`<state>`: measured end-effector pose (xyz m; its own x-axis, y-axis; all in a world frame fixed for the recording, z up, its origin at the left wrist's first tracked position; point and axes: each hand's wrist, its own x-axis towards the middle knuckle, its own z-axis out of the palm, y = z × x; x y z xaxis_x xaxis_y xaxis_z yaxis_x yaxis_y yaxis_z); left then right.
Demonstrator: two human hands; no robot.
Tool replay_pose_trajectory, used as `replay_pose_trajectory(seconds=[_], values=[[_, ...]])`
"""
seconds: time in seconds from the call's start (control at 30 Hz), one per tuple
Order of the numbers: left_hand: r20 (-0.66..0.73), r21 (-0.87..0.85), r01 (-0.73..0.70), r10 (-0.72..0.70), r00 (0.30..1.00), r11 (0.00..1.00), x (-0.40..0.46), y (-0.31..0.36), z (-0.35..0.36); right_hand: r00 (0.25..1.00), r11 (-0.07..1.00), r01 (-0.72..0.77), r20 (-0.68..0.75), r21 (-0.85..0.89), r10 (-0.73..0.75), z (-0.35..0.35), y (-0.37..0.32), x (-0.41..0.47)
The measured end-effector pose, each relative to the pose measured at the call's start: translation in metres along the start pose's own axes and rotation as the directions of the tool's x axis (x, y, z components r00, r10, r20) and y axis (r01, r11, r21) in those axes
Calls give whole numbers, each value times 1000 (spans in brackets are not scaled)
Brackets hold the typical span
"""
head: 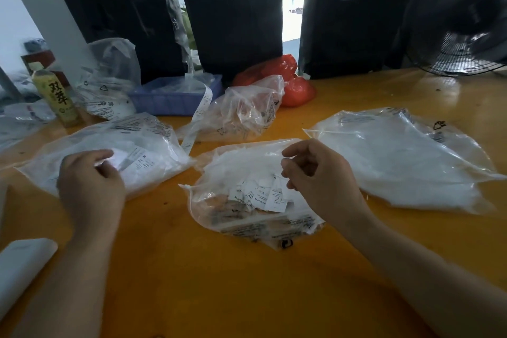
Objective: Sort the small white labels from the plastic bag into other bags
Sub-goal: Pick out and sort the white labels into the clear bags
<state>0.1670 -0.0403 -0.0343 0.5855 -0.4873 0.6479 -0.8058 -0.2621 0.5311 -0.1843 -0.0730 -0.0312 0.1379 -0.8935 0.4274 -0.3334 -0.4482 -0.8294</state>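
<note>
Right hand [318,173] hovers over the mouth of the centre bag [247,200], fingers curled loosely w/ thumb and index tips close together; can't tell if a label is pinched between them, nothing clearly seen in the grip. Just below those fingers lies the pile of small white labels [263,195], printed text visible, inside the centre bag near its open upper side. That bag sits on the yellow table [247,296], mid-front, printing along its near edge.

Left hand [90,181] is at the left bag [109,151], fingers bent, thumb and fingertips pinching a white label [129,158] at the bag's opening. Left bag is full of white contents, flat on the table, apart from the centre bag by a narrow strip of tabletop.

Right bag [406,162] lies flat to the right of the right hand, also holding white stuff, untouched by either hand.

Further back: a crumpled clear bag [244,110] w/ a long paper strip [197,118] trailing off it, a blue tray [175,96], red bags [288,82], a bottle [56,99] at far left, dark wrapped bundles [233,14] along the back edge, and a fan [461,19] at far right. A white roll-like item [19,269] sits at the near left edge.
</note>
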Motion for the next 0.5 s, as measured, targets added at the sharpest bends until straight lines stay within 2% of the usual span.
replay_pose_trajectory(seconds=[0.1, 0.17, 0.2, 0.27, 0.37, 0.5], values=[[147, 233, -38, 4, 989, 972, 4, -12, 8, 999, 992, 24, -32, -121, -28, -4, -3, 1], [223, 376, -12, -78, 972, 926, 4, -6, 11, 996, 939, 55, -52, -339, -78, -13, -5, 6], [253, 415, 7, -123, 960, 910, 4, -3, 12, 994, 872, 66, -43, -485, -100, -19, -6, 8], [316, 418, 17, -163, 935, 908, 6, -1, 14, 998, 694, 22, -30, -720, -62, -33, -6, 13], [367, 387, 15, -169, 915, 922, 11, -4, 14, 990, 493, -122, -67, -862, 127, -56, -3, 21], [315, 380, 8, -137, 939, 925, 3, 8, 11, 960, 428, -245, -155, -870, 234, -80, 0, 27]])
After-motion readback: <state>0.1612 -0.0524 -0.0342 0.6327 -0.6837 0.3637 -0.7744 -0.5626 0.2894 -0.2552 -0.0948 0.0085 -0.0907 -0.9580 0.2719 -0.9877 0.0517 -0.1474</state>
